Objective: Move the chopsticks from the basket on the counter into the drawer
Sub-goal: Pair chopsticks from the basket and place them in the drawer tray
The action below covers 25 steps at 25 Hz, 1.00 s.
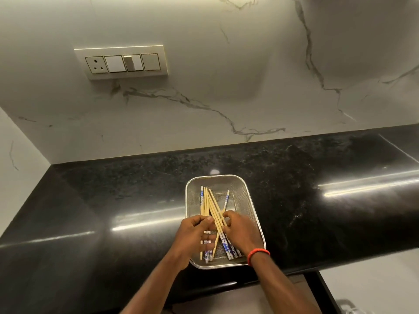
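Left hand (193,234) and right hand (240,232) both reach into the mesh basket (249,200), fingers curled loosely over the crossed chopsticks (212,207); whether either has a firm hold I cannot tell. The basket sits near the front edge of the black worktop (113,200); the drawer (301,288) is open below
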Tool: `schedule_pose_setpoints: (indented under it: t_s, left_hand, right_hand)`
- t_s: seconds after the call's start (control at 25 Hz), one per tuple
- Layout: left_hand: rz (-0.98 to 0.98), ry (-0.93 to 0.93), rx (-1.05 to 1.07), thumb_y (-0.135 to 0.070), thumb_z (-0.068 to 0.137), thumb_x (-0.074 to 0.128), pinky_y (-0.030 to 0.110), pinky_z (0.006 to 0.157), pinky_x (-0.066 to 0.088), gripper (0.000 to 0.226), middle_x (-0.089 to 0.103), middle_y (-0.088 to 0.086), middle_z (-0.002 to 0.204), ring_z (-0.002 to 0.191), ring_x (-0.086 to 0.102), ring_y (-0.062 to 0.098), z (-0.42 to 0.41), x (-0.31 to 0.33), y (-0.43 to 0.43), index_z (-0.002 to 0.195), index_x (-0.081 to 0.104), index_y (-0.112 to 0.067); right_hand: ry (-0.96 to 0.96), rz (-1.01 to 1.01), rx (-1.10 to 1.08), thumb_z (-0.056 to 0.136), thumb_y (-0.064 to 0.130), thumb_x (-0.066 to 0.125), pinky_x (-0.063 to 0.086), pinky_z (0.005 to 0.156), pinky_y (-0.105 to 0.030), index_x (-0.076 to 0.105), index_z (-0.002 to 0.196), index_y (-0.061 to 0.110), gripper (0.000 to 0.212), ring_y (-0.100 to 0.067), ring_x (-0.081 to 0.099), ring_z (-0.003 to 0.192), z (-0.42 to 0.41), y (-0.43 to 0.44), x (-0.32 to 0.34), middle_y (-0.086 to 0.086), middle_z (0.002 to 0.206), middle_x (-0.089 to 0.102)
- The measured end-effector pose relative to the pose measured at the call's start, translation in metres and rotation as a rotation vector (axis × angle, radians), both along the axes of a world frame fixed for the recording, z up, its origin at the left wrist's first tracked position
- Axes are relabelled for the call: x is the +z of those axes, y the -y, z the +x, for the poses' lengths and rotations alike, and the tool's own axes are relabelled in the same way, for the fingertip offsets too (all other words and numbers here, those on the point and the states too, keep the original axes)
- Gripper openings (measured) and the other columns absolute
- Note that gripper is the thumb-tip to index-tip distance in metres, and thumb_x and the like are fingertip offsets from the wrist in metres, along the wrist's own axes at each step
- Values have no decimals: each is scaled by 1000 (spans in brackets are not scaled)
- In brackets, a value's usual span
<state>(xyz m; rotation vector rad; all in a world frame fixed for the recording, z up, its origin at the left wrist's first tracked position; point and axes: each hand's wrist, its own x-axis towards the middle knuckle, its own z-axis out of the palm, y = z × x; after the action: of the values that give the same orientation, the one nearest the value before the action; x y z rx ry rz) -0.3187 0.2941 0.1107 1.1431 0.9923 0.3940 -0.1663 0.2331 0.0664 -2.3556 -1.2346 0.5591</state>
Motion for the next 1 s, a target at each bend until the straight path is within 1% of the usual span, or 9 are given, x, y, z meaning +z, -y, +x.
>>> schedule_pose_setpoints:
  t_s: [0.12,0.28,0.44,0.52,0.6,0.72,0.84,0.92,1.0]
  left_hand:
    - [-26,-14,10,-20,99,61,33,61,62,16,80,8,88,70,76,18,-2,-4,-9,103,73,-9]
    - [-59,-7,-11,-21,99,62,38,64,64,18,77,13,97,73,74,20,-4,-7,-17,105,72,-8]
    - [-75,8,-31,-24,101,57,41,63,64,23,74,19,106,75,75,24,-5,-2,-24,107,71,-7]
    - [-139,20,-31,-31,103,53,42,63,62,32,74,21,107,77,75,28,-5,4,-27,110,69,-4]
    - [-231,48,-69,-42,102,50,44,64,62,45,74,24,107,82,76,33,-5,8,-30,113,68,-2]
    - [-320,113,-175,-50,99,52,48,65,63,54,75,24,101,85,75,37,-3,9,-30,114,69,-1]
    - [-299,127,-229,-31,100,58,44,62,64,37,74,20,90,76,75,31,1,8,-25,113,66,3]
    - [-289,130,-194,-16,102,56,39,58,64,25,74,17,85,68,74,26,2,6,-25,114,64,4]
    - [-285,128,-131,-11,102,54,36,55,64,21,75,15,80,63,73,25,1,6,-25,114,64,3]
  right_hand:
    - [-38,25,-39,90,19,69,60,81,-34,58,126,28,39,-9,68,86,-3,-6,-7,7,95,71]
    - [-108,69,-121,88,13,71,62,75,-34,61,124,27,39,-8,67,76,-5,-13,-5,7,83,68]
    - [-224,214,-158,93,16,65,61,76,-31,69,114,24,23,-2,63,75,-4,-14,12,12,85,66]
    - [-261,346,-168,92,22,68,58,75,-24,72,107,22,16,-1,61,79,-4,-13,29,7,93,67]
    - [-183,434,-132,90,25,70,50,72,-17,74,103,25,14,-5,58,86,-5,-12,40,2,99,63]
    - [14,401,54,91,22,66,50,76,-25,75,104,29,17,-10,52,96,-13,-14,47,5,98,58]
    - [100,374,182,91,13,60,53,81,-32,73,110,29,28,-11,54,99,-19,-16,45,6,100,68]
    - [19,414,157,93,13,57,54,82,-28,67,121,33,35,-9,60,94,-20,-17,41,7,99,72]
    - [-88,428,33,96,19,58,58,77,-24,60,127,35,35,-5,65,83,-17,-16,33,7,93,71]
